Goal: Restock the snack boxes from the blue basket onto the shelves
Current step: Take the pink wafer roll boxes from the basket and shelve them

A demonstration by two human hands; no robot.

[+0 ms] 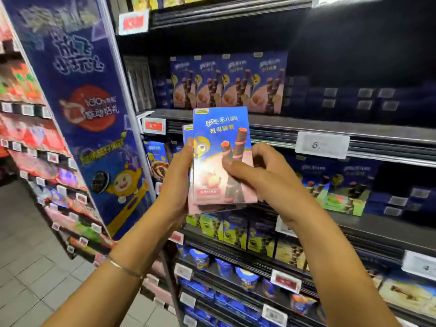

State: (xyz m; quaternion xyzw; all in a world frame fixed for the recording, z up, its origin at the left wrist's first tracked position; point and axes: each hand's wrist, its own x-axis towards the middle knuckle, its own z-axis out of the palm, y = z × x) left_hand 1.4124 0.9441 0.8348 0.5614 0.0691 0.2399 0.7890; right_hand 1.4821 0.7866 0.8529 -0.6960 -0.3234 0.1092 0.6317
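Observation:
I hold two blue-and-pink snack boxes [218, 147] upright in front of the shelves, one stacked behind the other. My left hand [175, 185] grips their left edge from below. My right hand [257, 173] pinches the front box, thumb on its face and fingers curled behind its right edge. A row of matching blue-and-pink boxes [227, 83] stands on the shelf [306, 125] just above and behind the held pair. The blue basket is not in view.
Dark empty shelf space lies to the right of the standing row. Lower shelves hold green-flavour boxes [342, 190], yellow boxes [236, 230] and blue cups [246, 278]. A tall blue promotional panel [89, 114] stands at left, with an aisle floor [28, 267] beside it.

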